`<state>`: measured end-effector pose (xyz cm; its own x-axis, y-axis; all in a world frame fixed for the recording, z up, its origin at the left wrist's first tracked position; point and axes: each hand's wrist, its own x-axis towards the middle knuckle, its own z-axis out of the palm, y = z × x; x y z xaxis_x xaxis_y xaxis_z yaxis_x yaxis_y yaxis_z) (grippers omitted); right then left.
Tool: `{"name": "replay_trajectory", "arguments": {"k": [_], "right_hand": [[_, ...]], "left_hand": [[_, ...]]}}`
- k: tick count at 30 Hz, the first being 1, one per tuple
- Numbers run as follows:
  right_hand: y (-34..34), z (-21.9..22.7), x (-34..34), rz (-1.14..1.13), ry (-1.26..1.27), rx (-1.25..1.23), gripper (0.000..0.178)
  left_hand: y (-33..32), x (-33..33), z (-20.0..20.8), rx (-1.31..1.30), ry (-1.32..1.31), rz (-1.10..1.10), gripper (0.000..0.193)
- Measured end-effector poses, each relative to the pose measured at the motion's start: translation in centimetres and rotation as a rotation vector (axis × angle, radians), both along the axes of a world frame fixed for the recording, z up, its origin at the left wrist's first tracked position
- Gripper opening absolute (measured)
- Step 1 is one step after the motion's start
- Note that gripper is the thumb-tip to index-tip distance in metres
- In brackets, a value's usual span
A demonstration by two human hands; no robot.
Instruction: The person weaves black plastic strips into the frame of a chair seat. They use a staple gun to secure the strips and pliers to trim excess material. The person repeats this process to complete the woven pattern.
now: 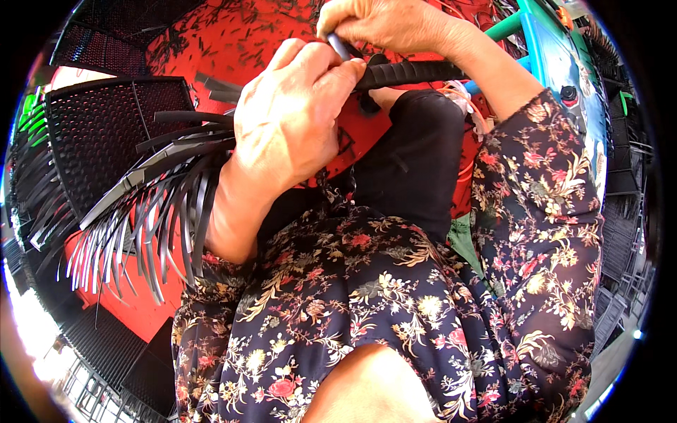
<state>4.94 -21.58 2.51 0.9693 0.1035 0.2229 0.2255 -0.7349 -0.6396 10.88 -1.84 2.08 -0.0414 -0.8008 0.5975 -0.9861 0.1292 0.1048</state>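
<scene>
My left hand (289, 113) is closed, its thumb and fingers pressed together at the end of a bar wrapped in flat black strip (409, 72). A loose bundle of long black plastic strips (159, 183) fans out on the left from behind that hand and wrist. Just above the bar, my right hand (388, 25) is closed, fingers curled at a short greyish strip (338, 48) that runs down toward the left thumb. The right fingertips are partly hidden, and so is how the strip meets the bar.
Black woven panels (99, 134) stand at the left. Small dark offcuts litter the red floor (233, 42). A blue and green frame (532, 42) rises on the right, near my right forearm. More dark woven pieces (620, 155) are stacked at the far right.
</scene>
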Motion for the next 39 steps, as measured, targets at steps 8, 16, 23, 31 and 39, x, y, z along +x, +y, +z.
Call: {"name": "replay_trajectory", "arguments": {"k": [8,16,23,31,39], "right_hand": [[1.4,0.0,0.5,-0.211,0.358,0.656,0.013],[1.4,-1.1,0.8,-0.143,0.447,0.643,0.017],[1.6,0.5,0.3,-0.024,0.499,0.381,0.025],[2.4,1.8,-2.9,-0.164,-0.392,0.084,0.015],[5.6,0.5,-4.0,-0.180,-0.735,-0.445,0.020]], "left_hand": [[0.6,-0.5,0.8,0.073,-0.019,0.117,0.041],[0.0,0.3,0.4,-0.065,-0.041,-0.062,0.031],[0.3,0.9,0.6,-0.002,0.062,-0.119,0.032],[0.4,0.8,1.8,0.048,0.375,0.036,0.058],[0.1,3.1,3.1,0.040,0.418,-0.058,0.073]]}}
